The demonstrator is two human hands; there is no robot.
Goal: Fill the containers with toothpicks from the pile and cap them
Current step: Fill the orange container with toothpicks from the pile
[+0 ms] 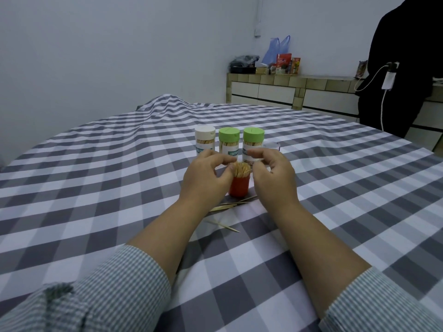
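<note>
A small red plastic container (239, 186) stands upright on the grey-and-white checked tablecloth (96, 178), packed with a bundle of pale wooden toothpicks (241, 169) whose tips rise above its open rim. The left hand (206, 178) presses against the container's left side, its fingers curled with the tips touching the toothpick bundle at the top. The right hand (273, 174) sits just right of the container, fingers bent, thumb and forefinger close to the bundle; whether they actually pinch it cannot be told.

Just behind the red container stand three clear labelled jars in a row, all full and capped: one with a white cap (204, 141), then two with green caps (229, 143) (253, 143). Right of that row, partly hidden by the right hand, lies a small white cap (272, 146).

In front of the red container, between the forearms, a few loose toothpicks (227, 207) lie scattered flat on the cloth.

To both sides of the container the cloth lies open toward the table's edges. Far behind to the right, a person in dark clothing (402, 68) stands beside a tiled counter (287, 80).
</note>
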